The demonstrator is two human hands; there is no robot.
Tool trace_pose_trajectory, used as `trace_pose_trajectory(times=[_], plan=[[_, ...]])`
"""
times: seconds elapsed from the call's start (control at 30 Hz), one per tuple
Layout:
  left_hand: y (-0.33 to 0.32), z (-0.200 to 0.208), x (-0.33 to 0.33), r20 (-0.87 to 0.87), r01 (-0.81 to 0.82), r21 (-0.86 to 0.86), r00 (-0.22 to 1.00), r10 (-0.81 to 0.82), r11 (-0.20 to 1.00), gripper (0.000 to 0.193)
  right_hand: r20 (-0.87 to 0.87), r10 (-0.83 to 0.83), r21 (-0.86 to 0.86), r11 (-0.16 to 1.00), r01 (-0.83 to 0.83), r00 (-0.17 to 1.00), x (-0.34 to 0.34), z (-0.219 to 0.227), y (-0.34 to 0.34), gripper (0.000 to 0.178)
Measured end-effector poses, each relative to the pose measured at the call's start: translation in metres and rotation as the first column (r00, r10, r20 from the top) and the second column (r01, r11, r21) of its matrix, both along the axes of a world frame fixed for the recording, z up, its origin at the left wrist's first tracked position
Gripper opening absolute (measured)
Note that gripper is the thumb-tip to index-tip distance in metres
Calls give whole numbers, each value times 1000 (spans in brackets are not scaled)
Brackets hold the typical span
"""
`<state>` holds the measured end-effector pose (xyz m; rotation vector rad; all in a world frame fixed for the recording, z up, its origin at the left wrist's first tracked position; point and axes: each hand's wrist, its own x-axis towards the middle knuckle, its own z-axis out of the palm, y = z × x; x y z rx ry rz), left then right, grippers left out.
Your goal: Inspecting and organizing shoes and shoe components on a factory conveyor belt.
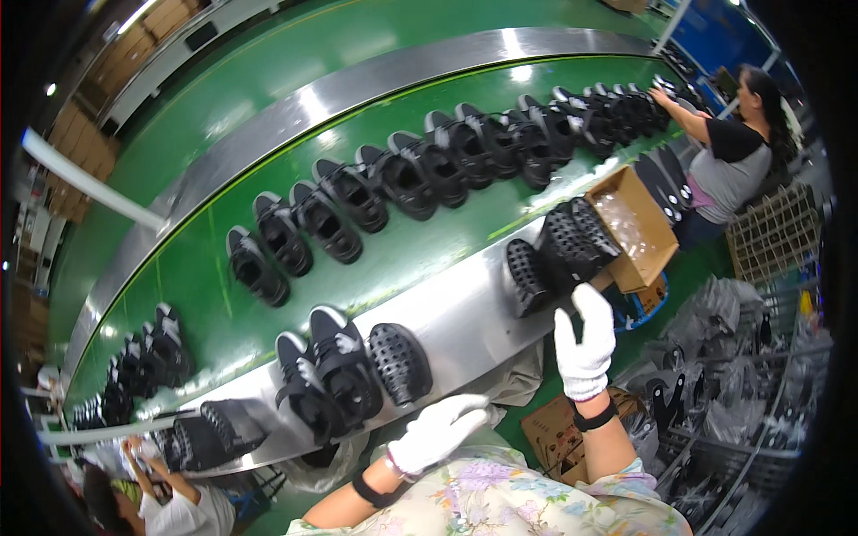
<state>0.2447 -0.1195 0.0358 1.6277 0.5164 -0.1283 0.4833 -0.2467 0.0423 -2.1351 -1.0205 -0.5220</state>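
The right hand [585, 350], in a white fabric glove, has its grip apart, thumb and fingers spread, near the rough-textured black pieces [574, 239] on the smooth metal table [465, 313]. The left hand [436, 436], gloved alike, extends near a rounded, grid-textured black piece [399, 364]; its fingertips are unclear, so that grip's state cannot be told. Beside this piece sits a pair of black shoes [347, 371] with grey toes. A rectangular cardboard box [655, 261] contains crinkled clear plastic [623, 223].
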Motion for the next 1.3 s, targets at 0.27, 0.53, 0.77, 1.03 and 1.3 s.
trace_pose_trajectory(times=[0.27, 0.53, 0.77, 1.03, 1.3], plan=[[-26, -72, -207, -452, -210, 348, 816, 359, 914, 29, -280, 577, -143, 765, -627, 768, -105, -35, 62, 22], [-148, -240, -369, -940, -271, -44, 337, 52, 962, 42, -344, 484, -313, 749, -584, 804, -84, -99, 169, 26], [-317, -258, -392, -796, -383, -528, 534, -285, 758, 58, -844, 57, -117, 951, -286, 534, -32, -226, 159, 32], [-374, -303, -372, -990, -520, 143, -73, 123, 842, 73, -178, 312, -526, 771, -358, 933, -58, -261, 113, 34], [-401, -393, -512, -995, -245, -97, 9, -98, 965, 52, -63, 403, -520, 768, -375, 913, -77, -275, 134, 35]])
